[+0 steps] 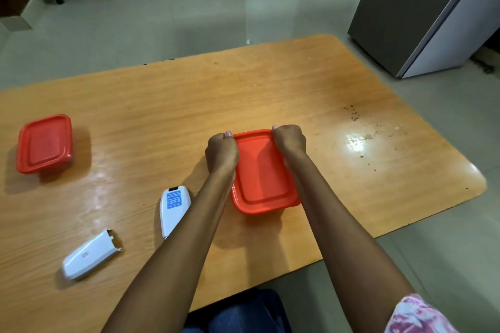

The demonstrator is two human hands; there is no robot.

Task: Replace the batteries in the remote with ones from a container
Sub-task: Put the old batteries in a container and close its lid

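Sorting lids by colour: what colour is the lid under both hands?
Red-orange lid, clearest in the head view.

Two boxes wear red-orange lids, one (263,170) under the hands, one (44,143) off to the left. The table (162,116) is honey-yellow with wood grain. The remote (173,211) is white with a blue label; its loose cover (89,254) is white. The sleeve (422,316) is pink-and-white patterned, the floor (162,21) pale grey-green.

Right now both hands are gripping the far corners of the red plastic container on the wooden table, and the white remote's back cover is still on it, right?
Not quite. The head view shows the white remote's back cover lying on the wooden table, apart from the white remote. The rest holds: the left hand and right hand grip the far corners of the red plastic container.
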